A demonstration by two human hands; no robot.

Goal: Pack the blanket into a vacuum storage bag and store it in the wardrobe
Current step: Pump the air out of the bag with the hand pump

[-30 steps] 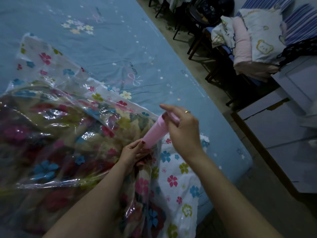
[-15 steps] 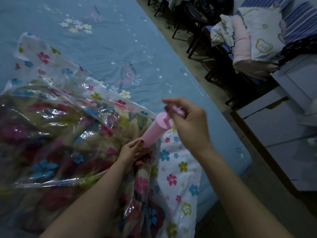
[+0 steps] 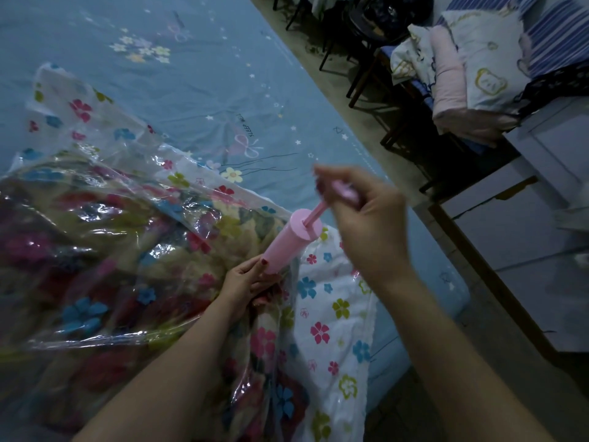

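Observation:
A flower-printed clear vacuum bag [image 3: 331, 317] lies on the bed with a flowered blanket [image 3: 105, 250] inside it. A pink hand pump [image 3: 291, 242] stands tilted on the bag. My left hand [image 3: 247, 282] grips the pump's lower end where it meets the bag. My right hand [image 3: 366, 218] grips the pump's handle, and the thin pink rod shows between handle and cylinder. The pump's foot is hidden by my left hand.
The blue bedsheet [image 3: 197, 90] covers the bed, whose edge runs diagonally at the right. Beyond it are dark chairs [image 3: 366, 49], a pile of folded bedding [image 3: 468, 68] and a white cabinet [image 3: 541, 218] on the floor.
My right hand has pulled the pump handle up and away from the cylinder, exposing the rod. My left hand has stayed on the pump's base.

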